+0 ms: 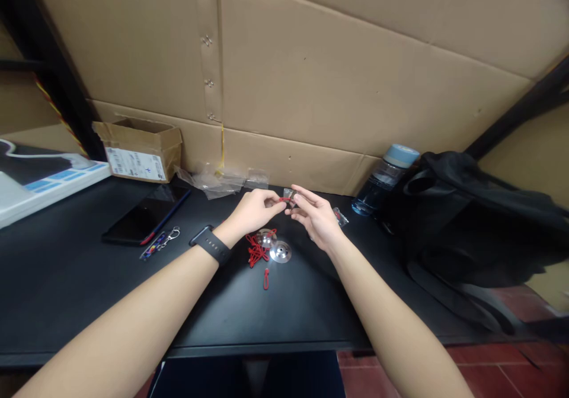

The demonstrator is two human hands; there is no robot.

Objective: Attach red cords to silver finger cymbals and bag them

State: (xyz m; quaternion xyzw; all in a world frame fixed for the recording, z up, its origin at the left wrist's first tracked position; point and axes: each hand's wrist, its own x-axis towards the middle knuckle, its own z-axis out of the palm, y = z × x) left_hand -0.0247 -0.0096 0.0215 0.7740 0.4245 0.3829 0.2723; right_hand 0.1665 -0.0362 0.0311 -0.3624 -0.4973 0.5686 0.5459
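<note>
From my remote seat I take the hands as the clock's centre, twelve pointing away, and start at the near edge of the black table (231, 321). There's a lone red loop (266, 273) lying by itself, just past six o'clock. A little farther in — two shiny metal discs (281, 256) near six, and against them a tangled pile of red loops (256, 252) at seven. Now I come up to the hands, working close together: the left hand (258, 211), a dark watch (212, 246) on its wrist, pinches a red cord (285, 199) between thumb and fingers. The right hand (317, 217) meets it from three o'clock, fingertips at the cord's other end; whether they grip it, I can't tell. Just beyond the right hand sits a small clear packet (341, 217).

Between eight and nine I see a keychain (160, 243), and at nine a dark tablet (149, 215). Over at three slumps a black bag (480, 220), a blue-capped bottle (377, 185) leaning beside it. Farther back — crumpled clear plastic bags (213, 183) toward ten, an open carton (142, 152) behind them, and cardboard sheeting (347, 84) across twelve.
</note>
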